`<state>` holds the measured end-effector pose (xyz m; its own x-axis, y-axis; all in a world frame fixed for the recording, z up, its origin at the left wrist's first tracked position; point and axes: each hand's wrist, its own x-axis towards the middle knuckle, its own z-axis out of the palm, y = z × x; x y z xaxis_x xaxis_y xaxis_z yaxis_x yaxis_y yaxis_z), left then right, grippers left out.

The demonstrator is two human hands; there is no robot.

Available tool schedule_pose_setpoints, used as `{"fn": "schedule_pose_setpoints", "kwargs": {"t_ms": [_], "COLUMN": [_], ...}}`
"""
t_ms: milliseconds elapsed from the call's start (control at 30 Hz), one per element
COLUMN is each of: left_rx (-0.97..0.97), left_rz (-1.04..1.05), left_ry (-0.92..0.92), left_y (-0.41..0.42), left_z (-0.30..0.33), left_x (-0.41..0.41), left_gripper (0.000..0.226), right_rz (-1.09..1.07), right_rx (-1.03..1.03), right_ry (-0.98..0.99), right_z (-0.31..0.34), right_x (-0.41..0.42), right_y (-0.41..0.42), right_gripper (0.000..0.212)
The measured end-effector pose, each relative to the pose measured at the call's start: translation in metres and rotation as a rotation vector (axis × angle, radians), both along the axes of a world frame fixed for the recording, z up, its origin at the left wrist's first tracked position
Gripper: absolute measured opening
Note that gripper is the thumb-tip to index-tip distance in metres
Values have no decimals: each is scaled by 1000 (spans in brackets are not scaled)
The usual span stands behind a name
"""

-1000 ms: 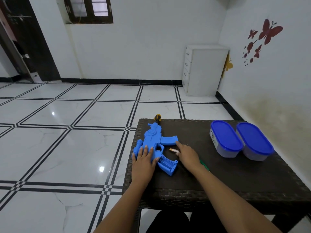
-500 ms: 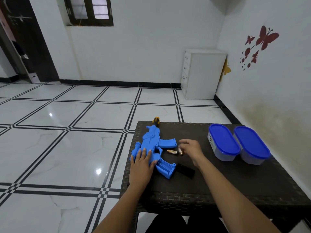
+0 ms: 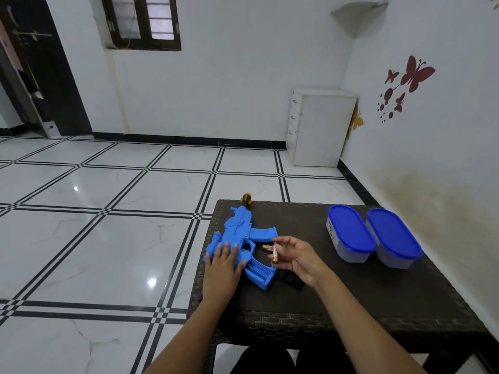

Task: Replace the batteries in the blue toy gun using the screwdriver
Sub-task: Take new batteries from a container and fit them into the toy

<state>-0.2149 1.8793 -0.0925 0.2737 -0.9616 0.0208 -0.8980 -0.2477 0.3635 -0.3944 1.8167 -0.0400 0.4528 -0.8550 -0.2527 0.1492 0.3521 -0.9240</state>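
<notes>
1. My left hand (image 3: 223,261) lies flat, fingers straight, on the blue toy gun (image 3: 243,242) at the dark woven table's (image 3: 351,300) left edge.
2. My right hand (image 3: 298,256) pinches a battery (image 3: 275,255) just above the table.
3. Two blue-lidded tubs (image 3: 374,236) sit near the wall; white tiled floor (image 3: 94,225) all around.

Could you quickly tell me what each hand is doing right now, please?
Left hand: open, fingers flat, pressing on the blue toy gun.
Right hand: closed, pinching a battery above the table.
</notes>
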Motion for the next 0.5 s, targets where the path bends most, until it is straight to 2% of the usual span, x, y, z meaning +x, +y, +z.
{"fn": "schedule_pose_setpoints", "kwargs": {"t_ms": [300, 400, 500], "left_rx": [-5, -11, -27], "left_rz": [-1, -2, -4], "left_ry": [-6, -5, -17], "left_y": [-1, -1, -1], "left_z": [-2, -2, -4], "left_x": [1, 1, 2], "left_gripper": [59, 59, 59], "right_rz": [-13, 30, 41], "right_rx": [-146, -211, -198], "right_ry": [206, 347, 307], "right_z": [1, 3, 5], "right_x": [13, 20, 25], "right_y": [8, 11, 11], "right_gripper": [11, 20, 29]}}
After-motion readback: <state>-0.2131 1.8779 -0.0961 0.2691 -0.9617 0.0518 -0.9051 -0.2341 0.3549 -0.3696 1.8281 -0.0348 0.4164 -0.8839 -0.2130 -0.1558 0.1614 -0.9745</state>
